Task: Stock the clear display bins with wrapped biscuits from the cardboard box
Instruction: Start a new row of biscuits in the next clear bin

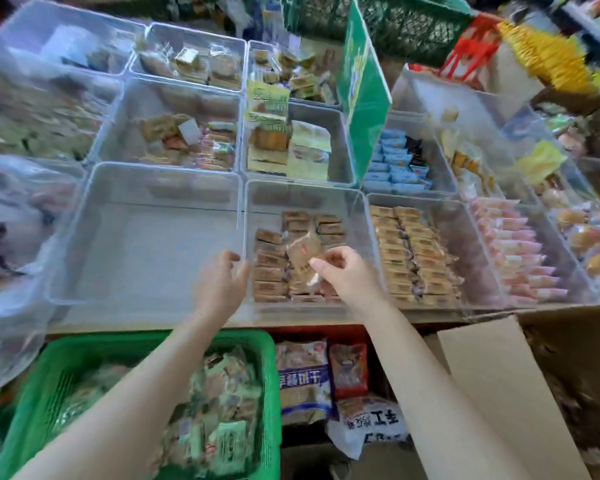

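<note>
My right hand [347, 270] pinches a brown wrapped biscuit [303, 256] and holds it tilted over the near middle clear bin [305, 195]. That bin has rows of the same brown biscuits [271, 268] lying in its front half. My left hand [222, 282] rests with fingers curled on the rim between this bin and the bare clear bin [146, 244] to its left. The cardboard box [565, 362] stands at the lower right with one flap [489, 386] open; its contents are hidden.
More clear bins of wrapped snacks fill the counter: tan packets [413, 251], pink packets [516, 251], blue packets [395, 161]. A green sign [361, 95] stands upright among them. A green basket [253, 358] of packets and bagged goods [305, 379] sit below the counter edge.
</note>
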Demonstrator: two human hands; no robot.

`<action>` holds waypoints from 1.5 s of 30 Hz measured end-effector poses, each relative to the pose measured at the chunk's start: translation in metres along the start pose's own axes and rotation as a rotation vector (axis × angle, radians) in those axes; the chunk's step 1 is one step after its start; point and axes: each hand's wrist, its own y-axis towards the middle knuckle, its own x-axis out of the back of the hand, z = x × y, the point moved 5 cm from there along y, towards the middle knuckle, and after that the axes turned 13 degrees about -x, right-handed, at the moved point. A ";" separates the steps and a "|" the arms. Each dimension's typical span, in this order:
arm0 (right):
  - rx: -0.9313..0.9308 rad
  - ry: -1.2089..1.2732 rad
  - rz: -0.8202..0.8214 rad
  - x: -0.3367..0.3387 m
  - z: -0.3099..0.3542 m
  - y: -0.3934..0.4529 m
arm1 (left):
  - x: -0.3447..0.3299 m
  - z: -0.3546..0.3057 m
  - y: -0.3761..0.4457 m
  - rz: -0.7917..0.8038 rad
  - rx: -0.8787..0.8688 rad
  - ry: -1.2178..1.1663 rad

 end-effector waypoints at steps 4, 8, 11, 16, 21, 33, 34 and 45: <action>-0.014 -0.121 -0.177 -0.013 0.021 0.049 | -0.006 0.041 0.013 0.258 0.002 0.279; 0.071 -0.232 -0.244 -0.042 0.049 0.101 | -0.017 0.044 0.011 0.275 -0.125 0.538; 0.140 -0.269 -0.316 -0.069 0.063 0.136 | -0.020 0.047 0.014 0.293 -0.180 0.593; 0.158 -0.543 -0.311 -0.103 0.051 0.180 | -0.024 0.047 0.014 0.317 -0.216 0.646; 0.357 -1.061 -0.317 -0.124 0.045 0.187 | -0.024 0.047 0.015 0.316 -0.223 0.668; 0.311 -1.213 -0.193 -0.158 0.018 0.184 | -0.023 0.046 0.014 0.287 -0.212 0.683; 0.302 -1.177 -0.169 -0.160 0.008 0.183 | -0.024 0.047 0.014 0.289 -0.214 0.686; 0.360 -1.190 -0.310 -0.159 -0.016 0.200 | -0.023 0.045 0.014 0.329 -0.195 0.763</action>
